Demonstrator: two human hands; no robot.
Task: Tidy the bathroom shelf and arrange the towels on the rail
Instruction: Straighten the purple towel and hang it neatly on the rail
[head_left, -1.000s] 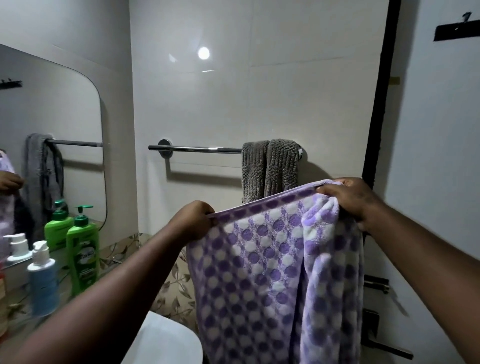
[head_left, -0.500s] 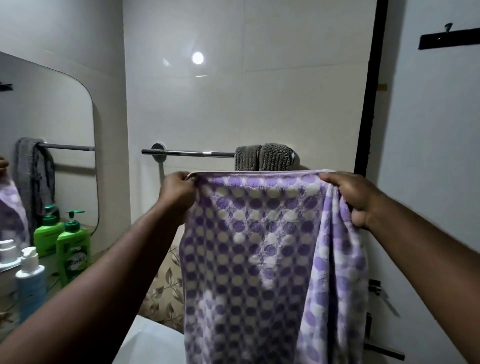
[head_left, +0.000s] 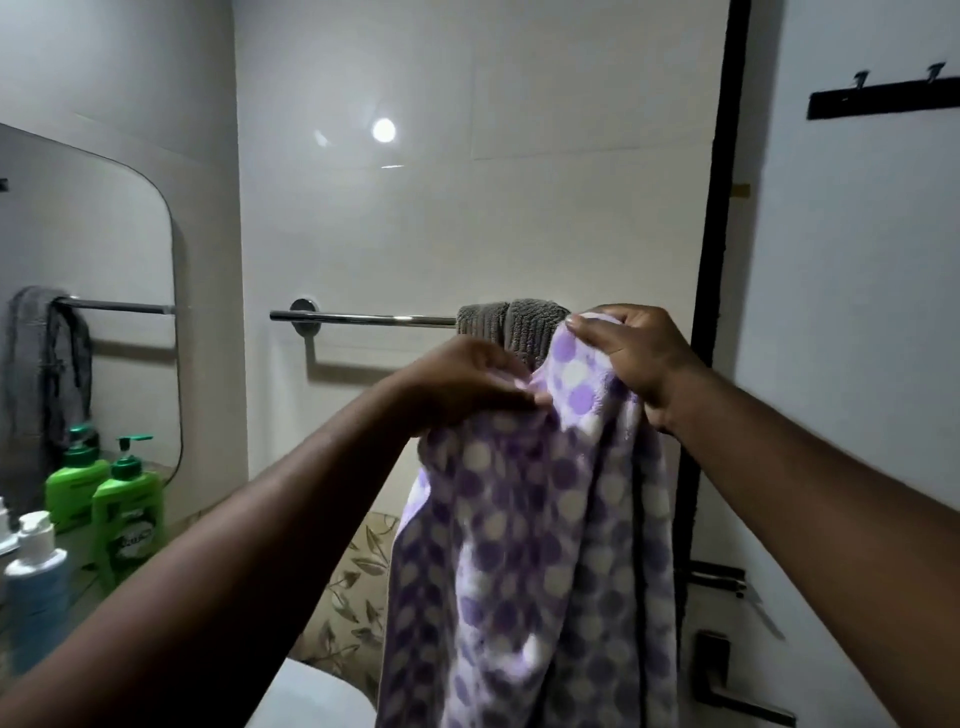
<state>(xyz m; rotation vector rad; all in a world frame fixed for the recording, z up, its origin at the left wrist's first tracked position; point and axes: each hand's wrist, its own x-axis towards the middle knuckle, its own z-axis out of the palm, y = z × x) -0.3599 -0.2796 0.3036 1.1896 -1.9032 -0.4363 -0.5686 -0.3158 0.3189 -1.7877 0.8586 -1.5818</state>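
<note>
Head view: left hand (head_left: 462, 387) and right hand (head_left: 631, 358) pinching purple dotted towel (head_left: 524, 545) together — risk of knocking grey towel (head_left: 511, 325) off rail (head_left: 363, 318), snagging.

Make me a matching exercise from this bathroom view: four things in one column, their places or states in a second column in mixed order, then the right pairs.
Things:
1. purple polka-dot towel
2. grey towel
3. green pump bottle
4. black hook strip

Places or states:
A. hung over the right end of the chrome towel rail
B. fixed high on the right-hand wall
C. gripped at its top by the left hand and right hand
D. standing on the shelf by the mirror

Pairs: 1-C, 2-A, 3-D, 4-B
</note>
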